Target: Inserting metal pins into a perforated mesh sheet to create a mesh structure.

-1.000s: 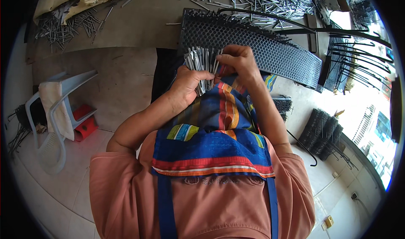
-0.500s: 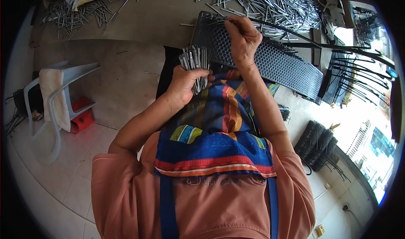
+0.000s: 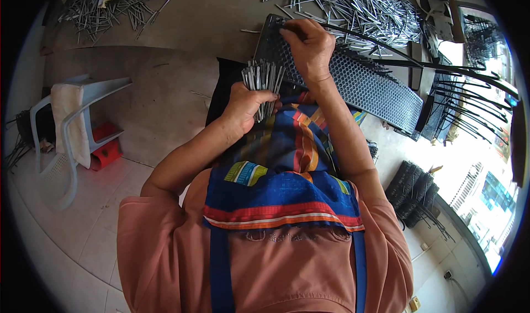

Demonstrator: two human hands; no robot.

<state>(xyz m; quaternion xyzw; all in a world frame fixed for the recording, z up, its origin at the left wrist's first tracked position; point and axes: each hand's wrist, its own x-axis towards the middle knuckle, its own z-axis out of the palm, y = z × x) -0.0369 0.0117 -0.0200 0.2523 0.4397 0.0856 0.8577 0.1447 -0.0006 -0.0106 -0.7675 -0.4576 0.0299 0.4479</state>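
Observation:
A bundle of thin silvery metal strips (image 3: 263,78) stands upright in my left hand (image 3: 243,107), whose fingers are wrapped round its lower part. My right hand (image 3: 312,49) is over the upper left end of a long dark panel (image 3: 367,91) full of small round holes. Its thumb and forefinger are pinched together, and whatever they hold is too small to make out. The panel slants down to the right, close beyond my lap. Dark pieces stick up along part of its far edge.
A large heap of loose metal strips (image 3: 353,9) covers the back of the table (image 3: 199,23); a smaller pile (image 3: 105,17) lies at the far left. Black wire hooks (image 3: 464,95) jut out on the right. A plastic chair (image 3: 69,125) with a cloth stands left.
My right hand has shifted slightly left and up along the panel. My left hand with the strips has moved a little to the right.

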